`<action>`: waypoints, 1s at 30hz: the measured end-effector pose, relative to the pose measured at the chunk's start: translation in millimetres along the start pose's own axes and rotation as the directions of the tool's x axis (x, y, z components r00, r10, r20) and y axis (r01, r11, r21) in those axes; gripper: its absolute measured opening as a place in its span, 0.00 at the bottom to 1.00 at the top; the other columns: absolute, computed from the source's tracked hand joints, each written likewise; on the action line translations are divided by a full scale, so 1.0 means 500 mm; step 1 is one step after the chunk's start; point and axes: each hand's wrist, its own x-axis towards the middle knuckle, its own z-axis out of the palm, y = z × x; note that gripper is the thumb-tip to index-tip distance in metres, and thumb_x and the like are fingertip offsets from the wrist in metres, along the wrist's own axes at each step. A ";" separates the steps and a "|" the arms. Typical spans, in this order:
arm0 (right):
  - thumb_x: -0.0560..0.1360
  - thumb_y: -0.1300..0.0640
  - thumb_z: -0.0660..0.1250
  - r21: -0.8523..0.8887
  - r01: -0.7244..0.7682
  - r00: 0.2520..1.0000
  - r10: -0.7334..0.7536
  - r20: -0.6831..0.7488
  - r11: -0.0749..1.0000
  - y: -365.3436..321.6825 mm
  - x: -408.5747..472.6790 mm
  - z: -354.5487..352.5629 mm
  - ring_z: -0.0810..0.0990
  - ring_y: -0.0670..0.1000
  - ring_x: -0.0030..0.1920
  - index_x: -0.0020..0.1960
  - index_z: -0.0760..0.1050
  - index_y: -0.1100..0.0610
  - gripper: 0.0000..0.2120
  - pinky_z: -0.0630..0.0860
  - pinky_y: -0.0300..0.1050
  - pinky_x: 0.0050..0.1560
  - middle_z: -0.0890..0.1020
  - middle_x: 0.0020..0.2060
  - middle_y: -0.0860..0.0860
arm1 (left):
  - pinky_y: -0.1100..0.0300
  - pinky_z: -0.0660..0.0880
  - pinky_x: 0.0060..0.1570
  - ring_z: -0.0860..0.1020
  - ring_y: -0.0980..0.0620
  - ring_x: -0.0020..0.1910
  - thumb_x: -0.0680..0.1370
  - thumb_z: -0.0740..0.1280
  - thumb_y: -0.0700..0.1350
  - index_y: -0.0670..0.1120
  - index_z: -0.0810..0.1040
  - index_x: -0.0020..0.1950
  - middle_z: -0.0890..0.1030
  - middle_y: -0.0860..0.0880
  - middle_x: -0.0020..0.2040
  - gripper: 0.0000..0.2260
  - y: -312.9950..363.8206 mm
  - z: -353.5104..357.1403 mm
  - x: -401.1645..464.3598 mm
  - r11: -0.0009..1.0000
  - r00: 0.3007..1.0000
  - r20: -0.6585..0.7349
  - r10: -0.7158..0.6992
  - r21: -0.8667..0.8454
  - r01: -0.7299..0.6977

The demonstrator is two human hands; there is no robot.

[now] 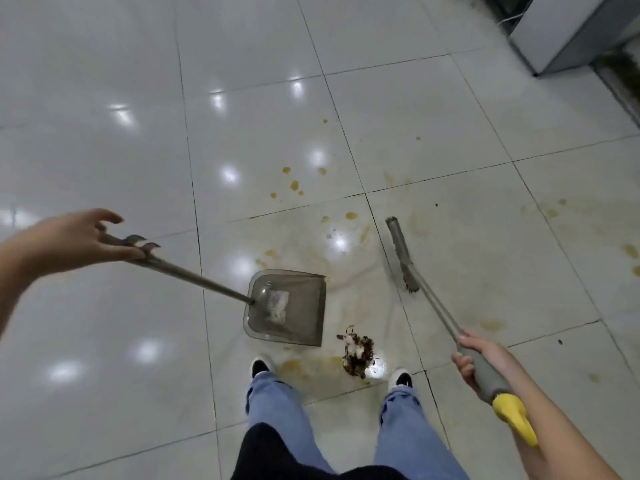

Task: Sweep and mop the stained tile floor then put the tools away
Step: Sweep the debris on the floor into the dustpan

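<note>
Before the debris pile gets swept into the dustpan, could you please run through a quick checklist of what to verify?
1. Right hand grips the broom handle: ok.
2. Left hand holds the dustpan handle: ok, though the fingers look loose.
3. Dustpan's open edge faces the debris pile: ok, the pile lies just off its near right corner.
4. Dustpan lip flat on the floor: cannot tell.
5. Broom head behind the pile for the push: not ok, it sits well beyond it, up and to the right.
6. Shoes out of the sweep path: not ok, the pile lies between both feet.
</note>
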 end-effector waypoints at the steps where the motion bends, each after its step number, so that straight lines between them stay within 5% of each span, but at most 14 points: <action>1: 0.80 0.65 0.52 -0.051 0.004 1.000 -0.004 -0.004 0.999 -0.023 0.008 -0.011 0.66 0.45 0.12 0.60 0.62 0.51 0.12 0.65 0.29 0.14 0.65 0.31 0.56 | 0.50 0.73 0.54 0.78 0.45 0.53 0.46 0.69 0.76 0.51 0.77 0.49 0.84 0.49 0.43 0.41 -0.035 0.009 0.013 0.998 0.998 0.015 -0.053 -0.015 0.054; 3: 0.80 0.66 0.52 -0.145 0.012 0.999 -0.017 -0.034 0.989 -0.053 0.011 -0.020 0.66 0.45 0.13 0.58 0.64 0.51 0.12 0.64 0.29 0.15 0.64 0.31 0.56 | 0.48 0.77 0.48 0.81 0.43 0.41 0.42 0.66 0.79 0.50 0.78 0.40 0.83 0.46 0.36 0.40 -0.048 0.024 0.029 0.996 0.997 0.020 -0.069 -0.057 0.070; 7: 0.80 0.66 0.51 -0.193 0.035 0.999 -0.034 0.006 0.981 -0.067 0.015 0.005 0.66 0.45 0.12 0.44 0.67 0.54 0.11 0.65 0.28 0.15 0.64 0.31 0.55 | 0.58 0.75 0.36 0.80 0.49 0.31 0.52 0.66 0.75 0.51 0.77 0.37 0.79 0.50 0.23 0.30 0.063 0.016 -0.007 0.999 0.999 -0.028 0.039 -0.012 -0.040; 13: 0.81 0.64 0.51 -0.085 0.018 0.996 -0.010 0.091 0.996 -0.035 -0.014 0.079 0.65 0.43 0.13 0.42 0.65 0.54 0.11 0.63 0.27 0.14 0.63 0.31 0.54 | 0.58 0.71 0.32 0.76 0.47 0.30 0.70 0.71 0.58 0.50 0.78 0.42 0.79 0.43 0.30 0.12 0.111 0.004 -0.051 0.974 0.977 0.134 0.167 -0.174 -0.143; 20: 0.81 0.62 0.52 0.036 0.007 0.996 -0.011 0.092 0.999 -0.023 -0.042 0.098 0.66 0.42 0.14 0.45 0.67 0.53 0.09 0.63 0.28 0.14 0.64 0.32 0.54 | 0.60 0.63 0.28 0.66 0.49 0.29 0.76 0.66 0.50 0.40 0.80 0.49 0.70 0.44 0.31 0.13 0.087 0.012 -0.082 0.939 0.950 0.267 0.160 -0.339 -0.062; 24: 0.81 0.62 0.53 0.029 0.019 0.996 -0.021 0.087 0.999 -0.038 -0.048 0.058 0.66 0.43 0.14 0.47 0.69 0.52 0.09 0.64 0.28 0.14 0.64 0.32 0.54 | 0.61 0.67 0.26 0.70 0.50 0.26 0.73 0.64 0.61 0.42 0.78 0.46 0.74 0.46 0.29 0.21 0.243 -0.012 -0.096 0.934 0.956 0.141 0.257 -0.291 -0.208; 30: 0.81 0.64 0.53 0.097 0.070 0.996 -0.076 0.054 0.993 -0.163 -0.023 -0.084 0.66 0.43 0.14 0.60 0.64 0.51 0.12 0.65 0.28 0.15 0.65 0.32 0.55 | 0.63 0.67 0.27 0.75 0.50 0.25 0.71 0.68 0.59 0.51 0.72 0.48 0.77 0.47 0.27 0.15 0.502 -0.081 -0.085 0.944 0.921 -0.207 0.329 0.049 -0.327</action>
